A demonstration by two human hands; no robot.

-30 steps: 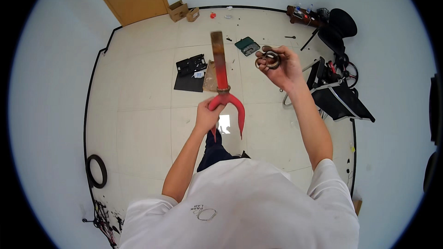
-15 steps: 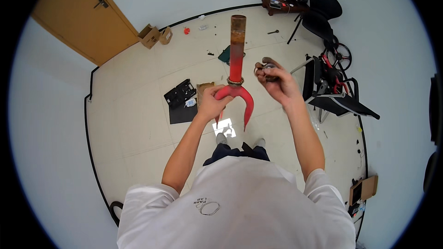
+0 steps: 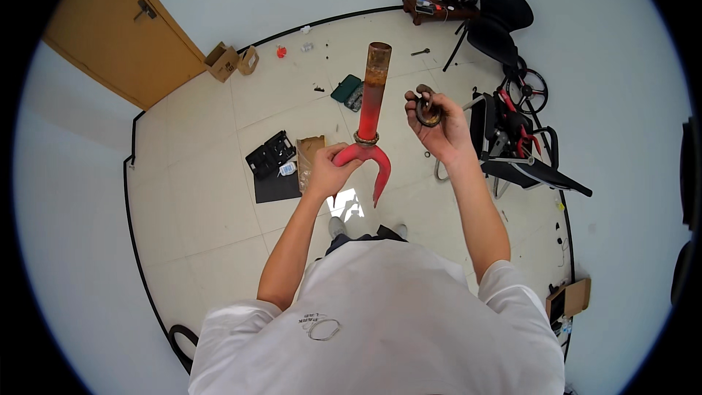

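A red bicycle fork (image 3: 371, 108) stands upright before me, its bare, rusty steerer tube pointing up. My left hand (image 3: 327, 172) is closed round the fork's crown at the left leg. A ring of bearing balls (image 3: 365, 139) sits round the base of the tube, just above the crown. To the right of the tube, apart from it, my right hand (image 3: 447, 135) holds dark, greasy ring-shaped metal parts (image 3: 428, 115) between curled fingers. They look like headset bearing parts; their exact number is hidden by the fingers.
On the floor lie an open black tool case (image 3: 271, 154), a green case (image 3: 346, 88), cardboard (image 3: 310, 153) and a wrench (image 3: 420, 52). Chairs (image 3: 500, 22) and a folding chair loaded with red and black parts (image 3: 512, 135) stand right. Boxes (image 3: 221, 62) are by the door.
The ring parts in my right hand have turned, so their round opening now faces up toward the view. The fork's top tilts slightly right and sits a little lower in view.
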